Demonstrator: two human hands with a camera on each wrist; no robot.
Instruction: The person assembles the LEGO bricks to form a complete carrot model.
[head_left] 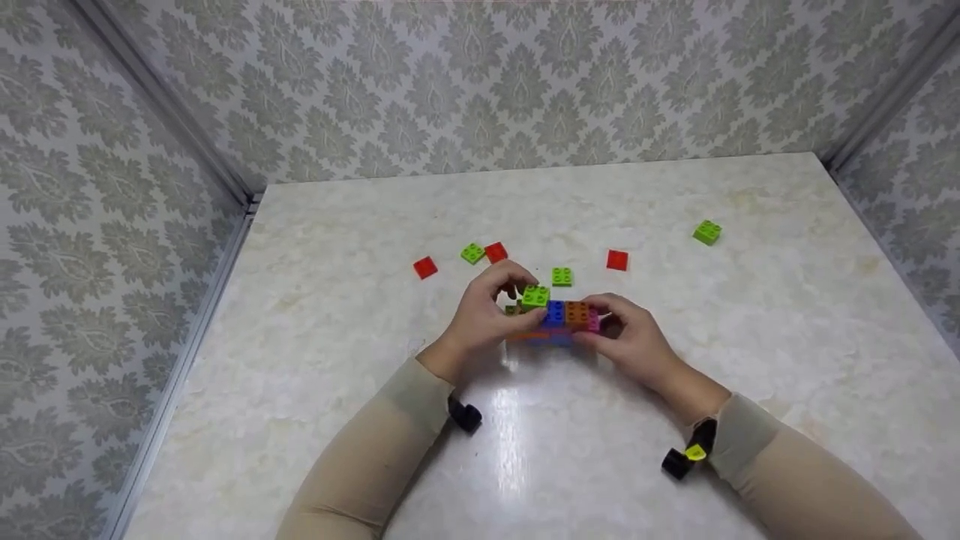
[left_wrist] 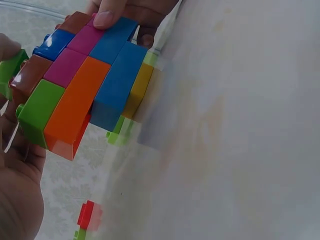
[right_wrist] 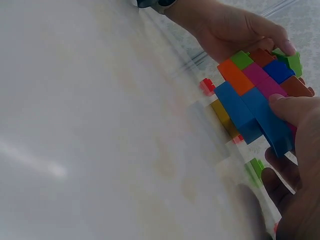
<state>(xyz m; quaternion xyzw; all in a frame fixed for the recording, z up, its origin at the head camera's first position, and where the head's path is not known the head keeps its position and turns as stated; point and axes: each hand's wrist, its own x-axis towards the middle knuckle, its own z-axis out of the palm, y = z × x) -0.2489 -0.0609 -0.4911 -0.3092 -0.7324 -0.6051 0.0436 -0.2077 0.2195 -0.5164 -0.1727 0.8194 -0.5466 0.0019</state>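
Observation:
Between both hands stands a built block of toy bricks, with orange, blue, magenta, green, brown and yellow bricks joined in rows. My left hand pinches a loose-looking green brick between thumb and fingers at the left part of the block's studded top. Whether its studs are engaged I cannot tell. My right hand grips the block's right end, its thumb on the magenta and blue side. In the left wrist view, the block's stepped side faces the camera, its lowest yellow brick near the table.
Behind the hands lie flat red bricks and another red brick. A green brick touches or nearly touches one red one. More green bricks lie at centre and far right. Patterned walls enclose the marbled table.

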